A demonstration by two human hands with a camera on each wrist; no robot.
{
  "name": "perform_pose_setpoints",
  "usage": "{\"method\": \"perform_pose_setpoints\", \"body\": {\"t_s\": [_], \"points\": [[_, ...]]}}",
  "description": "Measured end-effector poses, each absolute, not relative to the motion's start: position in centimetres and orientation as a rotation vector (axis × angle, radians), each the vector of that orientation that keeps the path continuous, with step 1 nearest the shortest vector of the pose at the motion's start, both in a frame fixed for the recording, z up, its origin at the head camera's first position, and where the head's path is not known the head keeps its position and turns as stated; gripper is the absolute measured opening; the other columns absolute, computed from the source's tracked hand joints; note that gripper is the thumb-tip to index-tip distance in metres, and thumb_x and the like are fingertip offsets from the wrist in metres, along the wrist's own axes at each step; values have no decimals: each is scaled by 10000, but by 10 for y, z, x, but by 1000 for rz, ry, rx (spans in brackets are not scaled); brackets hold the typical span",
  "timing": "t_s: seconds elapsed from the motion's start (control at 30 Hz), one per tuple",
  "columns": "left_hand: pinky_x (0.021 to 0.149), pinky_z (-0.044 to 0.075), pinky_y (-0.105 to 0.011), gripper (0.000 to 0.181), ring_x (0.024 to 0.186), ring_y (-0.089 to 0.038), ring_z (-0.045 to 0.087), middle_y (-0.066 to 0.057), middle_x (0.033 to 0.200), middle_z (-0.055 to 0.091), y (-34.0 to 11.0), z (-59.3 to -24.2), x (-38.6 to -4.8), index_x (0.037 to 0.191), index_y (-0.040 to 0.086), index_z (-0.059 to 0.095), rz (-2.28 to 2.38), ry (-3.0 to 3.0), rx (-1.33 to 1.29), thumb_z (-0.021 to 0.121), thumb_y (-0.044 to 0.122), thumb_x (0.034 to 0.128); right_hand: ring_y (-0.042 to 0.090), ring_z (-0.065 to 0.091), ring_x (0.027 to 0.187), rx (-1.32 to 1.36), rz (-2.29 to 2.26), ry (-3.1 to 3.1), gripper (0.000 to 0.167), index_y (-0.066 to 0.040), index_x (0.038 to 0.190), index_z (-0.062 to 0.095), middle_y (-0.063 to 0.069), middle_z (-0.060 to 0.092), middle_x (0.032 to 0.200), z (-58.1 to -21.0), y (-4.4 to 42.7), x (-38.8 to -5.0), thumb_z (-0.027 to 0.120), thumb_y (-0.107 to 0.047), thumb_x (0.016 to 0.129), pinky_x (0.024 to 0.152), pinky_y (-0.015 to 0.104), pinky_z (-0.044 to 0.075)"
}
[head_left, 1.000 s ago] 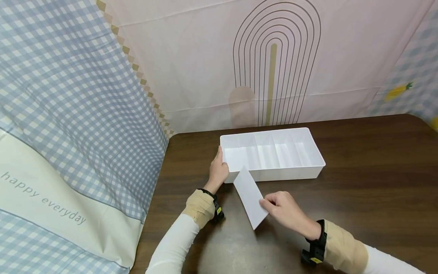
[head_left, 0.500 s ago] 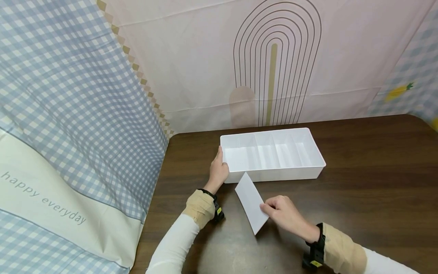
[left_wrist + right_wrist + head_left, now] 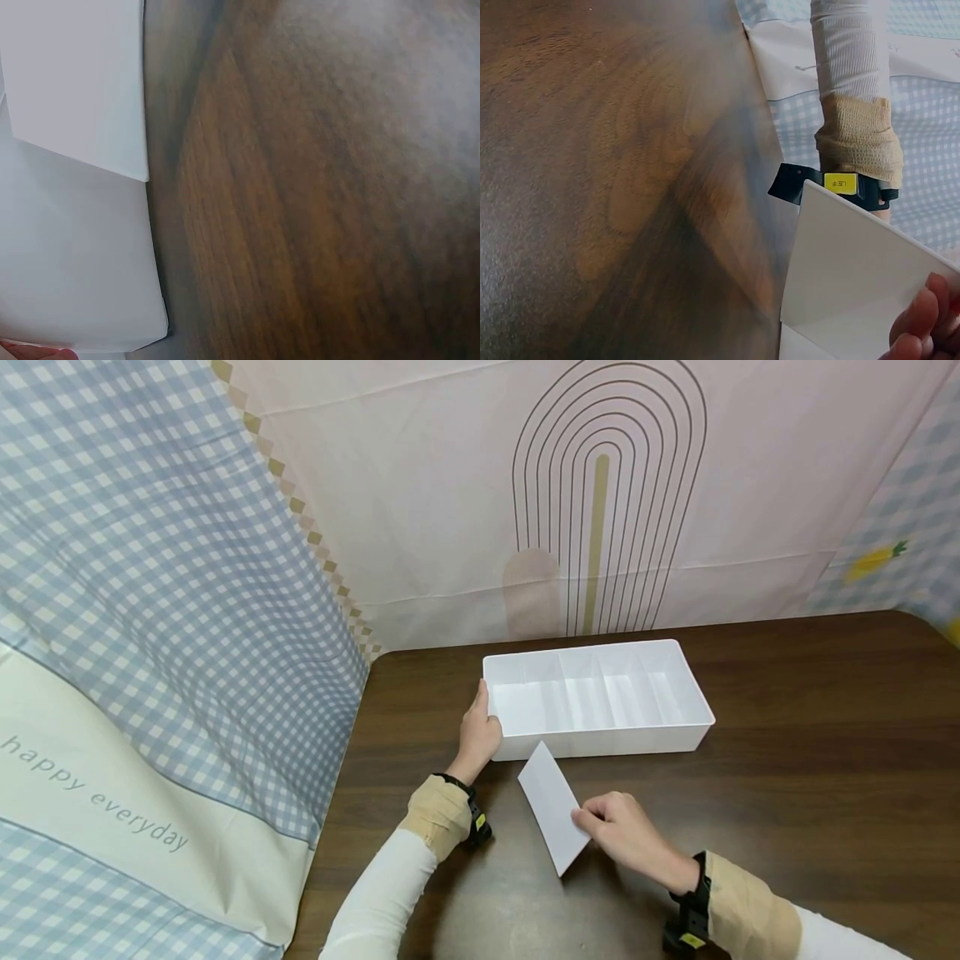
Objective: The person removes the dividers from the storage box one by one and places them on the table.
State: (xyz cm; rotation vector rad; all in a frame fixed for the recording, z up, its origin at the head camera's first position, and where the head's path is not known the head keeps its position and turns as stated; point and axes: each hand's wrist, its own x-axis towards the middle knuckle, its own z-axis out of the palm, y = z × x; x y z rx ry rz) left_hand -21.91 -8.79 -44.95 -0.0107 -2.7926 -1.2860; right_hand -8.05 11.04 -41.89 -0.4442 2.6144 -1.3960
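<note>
Right fingers (image 3: 589,818) pinch a slanted white panel (image 3: 550,802); the left hand (image 3: 477,737) grips a tray (image 3: 615,742).

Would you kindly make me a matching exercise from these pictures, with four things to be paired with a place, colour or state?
Things:
1. left hand
2. right hand
3. box
4. table

Descriptions:
A. pinching a white panel
B. dark brown, with a wood grain
C. white, divided into compartments
D. touching the box at its left end, as the head view shows it

Right pairs: 1-D, 2-A, 3-C, 4-B
</note>
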Motion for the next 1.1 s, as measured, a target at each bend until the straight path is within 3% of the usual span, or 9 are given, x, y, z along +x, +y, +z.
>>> {"method": "perform_pose_setpoints", "body": {"t_s": [0.53,0.83,1.1], "points": [[1044,262,-356,636,1309,-198,244,-93,1450,229,-88,-451,-219,1419,60,160,-1291,-2781,-22,297,-29,805,1,255,382,-420,-1274,2737,397,-73,442,386,-122,286,411,-425,111,-80,549,-112,801,424,166,234],[1044,263,-350,641,1308,-198,247,-89,1450,229,-88,-451,-219,1419,63,162,-1286,-2782,-22,300,-32,800,5,208,384,-413,-1192,2720,426,-121,431,331,-127,229,414,-429,111,-79,548,-106,798,413,160,174],[1047,257,-352,635,1311,-195,242,-88,1452,227,-88,-452,-220,1419,61,163,-1292,-2781,-17,298,-31,806,33,328,352,-380,-1139,2692,406,-91,415,458,-93,381,374,-429,112,-78,542,-124,810,393,181,255]]}}
